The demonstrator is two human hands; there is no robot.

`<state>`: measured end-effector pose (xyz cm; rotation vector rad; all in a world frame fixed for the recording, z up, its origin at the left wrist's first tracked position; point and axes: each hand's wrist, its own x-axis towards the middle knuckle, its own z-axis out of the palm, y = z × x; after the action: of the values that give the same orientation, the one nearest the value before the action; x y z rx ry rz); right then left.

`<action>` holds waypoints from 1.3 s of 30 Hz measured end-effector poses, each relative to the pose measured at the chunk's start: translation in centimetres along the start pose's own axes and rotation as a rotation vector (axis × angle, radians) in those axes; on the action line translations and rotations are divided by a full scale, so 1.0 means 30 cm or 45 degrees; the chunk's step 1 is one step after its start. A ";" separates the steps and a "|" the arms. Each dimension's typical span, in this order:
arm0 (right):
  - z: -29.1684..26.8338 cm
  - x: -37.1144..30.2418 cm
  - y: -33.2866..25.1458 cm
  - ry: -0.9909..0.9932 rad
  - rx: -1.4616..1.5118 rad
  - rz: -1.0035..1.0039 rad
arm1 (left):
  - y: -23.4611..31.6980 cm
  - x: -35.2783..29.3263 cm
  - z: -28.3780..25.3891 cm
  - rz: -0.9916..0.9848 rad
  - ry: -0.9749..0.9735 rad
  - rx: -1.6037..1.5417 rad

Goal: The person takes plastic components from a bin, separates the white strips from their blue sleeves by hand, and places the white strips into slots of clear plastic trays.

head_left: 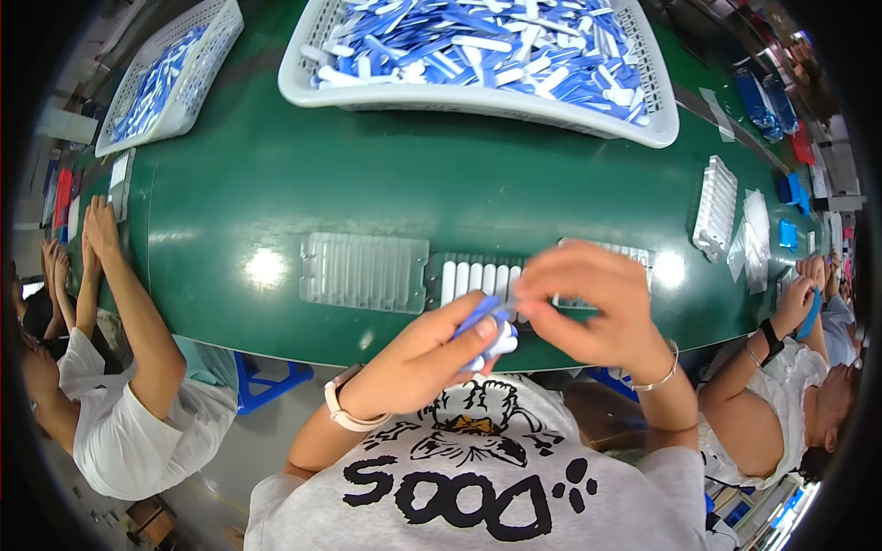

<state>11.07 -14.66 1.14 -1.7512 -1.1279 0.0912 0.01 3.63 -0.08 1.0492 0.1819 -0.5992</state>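
In my left hand (427, 349) is a small bunch of flat, round-ended blue-and-white sticks (502, 342), gripped between thumb and fingers. Close beside it, my right hand (593, 298) has its thumb and forefinger drawn together at the top of the bunch; the fingertips are blurred, and what they pinch is unclear. Beyond my hands lies a slotted clear plastic tray (476, 275) with several white sticks side by side, partly covered by my hands. To its left sits another clear ribbed tray (365, 273). A third tray (634, 255) is partly hidden behind my right hand.
A large white basket (478, 110) heaped with blue-and-white sticks stands at the table's far side; a similar basket (175, 124) is at far left. White tray (715, 207) and plastic bags (755, 241) lie right. Co-workers sit on both sides along the green table (211, 211).
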 end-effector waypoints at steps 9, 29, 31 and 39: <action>-0.110 -0.210 0.014 0.422 0.163 -0.032 | 0.017 0.089 0.080 0.018 -0.184 0.487; -0.163 -0.153 0.079 0.079 -0.143 0.451 | 0.054 0.121 0.061 -0.136 0.049 0.160; -0.176 -0.127 0.087 -0.023 -0.123 0.543 | 0.055 0.119 0.055 -0.161 0.053 0.167; -0.219 0.070 0.098 -0.621 -0.351 1.062 | 0.049 0.111 0.059 -0.162 0.046 0.121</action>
<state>17.58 -17.89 2.98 -2.4325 -0.6696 0.9466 3.33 1.37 0.54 1.1468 0.2554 -0.7098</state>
